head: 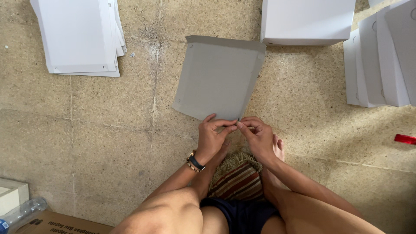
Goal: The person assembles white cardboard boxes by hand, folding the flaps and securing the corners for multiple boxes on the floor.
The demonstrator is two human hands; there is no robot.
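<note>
A flat grey cardboard sheet [216,76] with small holes near its corners lies on the stone floor in front of me. My left hand [211,138], with a dark wristband, pinches the sheet's near edge at its lower right corner. My right hand [258,136] pinches the same corner from the right, fingertips meeting those of the left. The right edge of the sheet is folded up slightly.
A stack of white sheets [80,37] lies at the far left. A white box [305,19] sits at the top, overlapping white sheets [381,60] at the right. A red object [405,138] is at the right edge. A striped mat [238,180] lies under my feet; a plastic bottle [19,212] and a brown carton [56,223] are bottom left.
</note>
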